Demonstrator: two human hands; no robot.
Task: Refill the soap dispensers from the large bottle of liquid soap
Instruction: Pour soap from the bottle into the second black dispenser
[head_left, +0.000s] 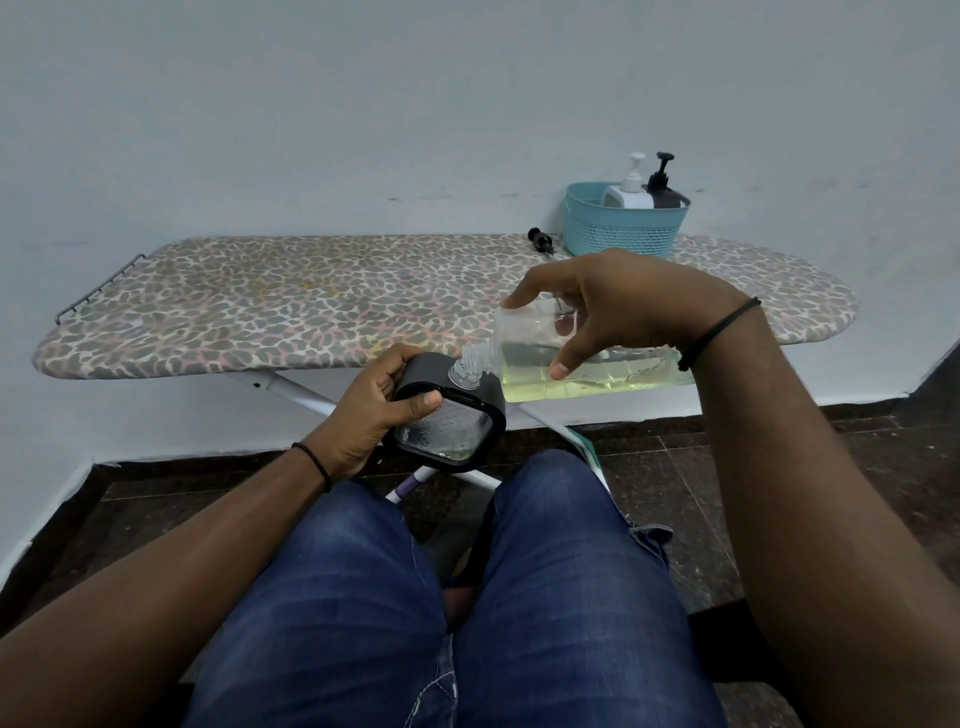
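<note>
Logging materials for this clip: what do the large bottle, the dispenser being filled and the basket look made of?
Large bottle: clear, glossy plastic by the look; yellow-green liquid shows through it. Dispenser: matte black shell, probably plastic, around a transparent textured body, plastic or glass. Basket: teal moulded plastic, with perforated lattice walls.

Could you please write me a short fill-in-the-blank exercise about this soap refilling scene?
1. The right hand tilts the large bottle of ____ liquid.
2. The left hand holds a ____ dispenser.
3. Two pump bottles stand in the ____ basket.

Missing words: yellow; black; blue
</note>
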